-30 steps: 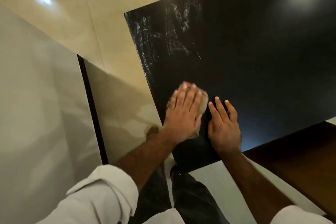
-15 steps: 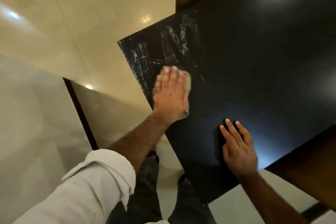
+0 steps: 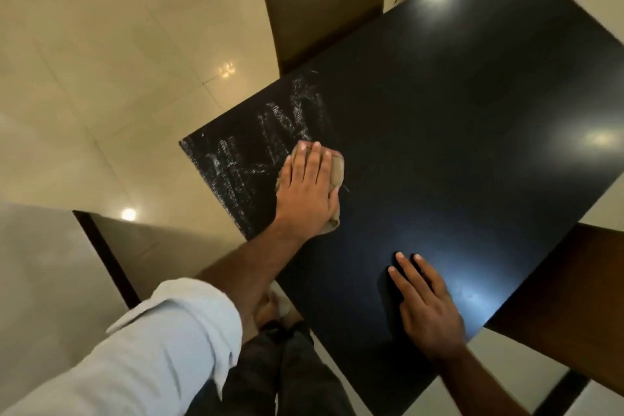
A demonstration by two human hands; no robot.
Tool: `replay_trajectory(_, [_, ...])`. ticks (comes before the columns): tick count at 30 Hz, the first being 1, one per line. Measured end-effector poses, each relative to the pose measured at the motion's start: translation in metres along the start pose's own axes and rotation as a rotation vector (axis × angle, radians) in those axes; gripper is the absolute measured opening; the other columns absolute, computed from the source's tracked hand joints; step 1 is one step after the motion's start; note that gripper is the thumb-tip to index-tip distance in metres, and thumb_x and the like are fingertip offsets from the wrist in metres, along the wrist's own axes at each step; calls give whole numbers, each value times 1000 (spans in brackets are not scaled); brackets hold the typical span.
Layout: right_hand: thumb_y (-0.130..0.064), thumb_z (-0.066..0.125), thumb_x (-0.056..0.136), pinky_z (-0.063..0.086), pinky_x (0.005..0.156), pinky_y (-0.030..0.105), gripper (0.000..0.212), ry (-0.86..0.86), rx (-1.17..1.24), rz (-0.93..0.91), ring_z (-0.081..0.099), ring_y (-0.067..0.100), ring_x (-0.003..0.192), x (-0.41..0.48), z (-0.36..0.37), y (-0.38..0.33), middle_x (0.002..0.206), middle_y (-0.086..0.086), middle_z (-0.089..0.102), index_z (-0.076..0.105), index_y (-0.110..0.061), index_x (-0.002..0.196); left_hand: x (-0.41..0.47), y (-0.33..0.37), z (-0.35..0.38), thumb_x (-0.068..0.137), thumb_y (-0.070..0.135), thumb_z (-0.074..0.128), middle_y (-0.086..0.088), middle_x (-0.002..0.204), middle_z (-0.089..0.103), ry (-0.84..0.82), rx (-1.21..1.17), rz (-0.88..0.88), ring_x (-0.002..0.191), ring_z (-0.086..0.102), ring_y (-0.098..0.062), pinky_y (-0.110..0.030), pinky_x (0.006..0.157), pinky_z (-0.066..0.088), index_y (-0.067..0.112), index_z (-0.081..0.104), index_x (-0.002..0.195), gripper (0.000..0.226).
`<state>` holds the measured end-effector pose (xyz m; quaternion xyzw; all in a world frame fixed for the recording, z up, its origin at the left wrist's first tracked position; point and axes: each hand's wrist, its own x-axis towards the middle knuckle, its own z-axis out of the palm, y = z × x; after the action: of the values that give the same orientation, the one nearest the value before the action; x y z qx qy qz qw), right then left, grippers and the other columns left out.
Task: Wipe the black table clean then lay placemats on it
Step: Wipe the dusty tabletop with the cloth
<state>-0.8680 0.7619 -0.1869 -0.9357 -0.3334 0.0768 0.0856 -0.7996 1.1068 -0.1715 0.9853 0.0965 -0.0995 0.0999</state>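
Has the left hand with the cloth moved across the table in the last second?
Yes. The left hand pushed the cloth away from the right hand, up the black table into the white smears.

One table [image 3: 472, 111]. Two hands on the table: the left hand [image 3: 309, 189] lies flat on the one cloth [image 3: 337, 169], and the right hand [image 3: 429, 304] lies flat near the table's near edge. One patch of white streaks [image 3: 256, 152] at the table's left corner. One chair [image 3: 324, 0] at the table's far side. One wood panel [image 3: 574, 297] beside the table's right edge. One white sleeve [image 3: 152, 348].
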Motion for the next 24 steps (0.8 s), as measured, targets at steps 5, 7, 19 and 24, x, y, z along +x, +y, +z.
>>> replay_trajectory(5, [-17,57,102,60,104,54,45,115,134,196,53,33,140,38,-17,-20,157,9,60,70,-12,145,22,48,1,108,53,34,-14,185,14,0,9,134,171,7,-40,-62,137,13,11,20,176,81])
replay_trajectory(7, [-11,59,107,57,109,51,40,221,249,340,53,31,140,80,-27,-31,157,10,60,69,-11,145,11,55,3,110,55,34,-13,186,4,-16,4,205,173,-1,-38,-62,137,6,14,14,178,82])
replay_trajectory(19, [-63,39,110,34,124,58,70,-11,51,256,10,41,170,203,-10,-128,184,5,18,28,-36,174,-8,-71,7,115,52,14,-2,187,-11,29,-29,-57,173,-10,-26,-56,140,5,17,2,179,74])
replay_trajectory(24, [-67,42,108,34,123,63,73,-83,-49,339,2,43,170,184,-20,-101,185,2,12,21,-43,174,-7,-71,10,117,50,18,-3,187,-12,41,-17,-65,173,-11,-27,-56,139,7,15,2,179,73])
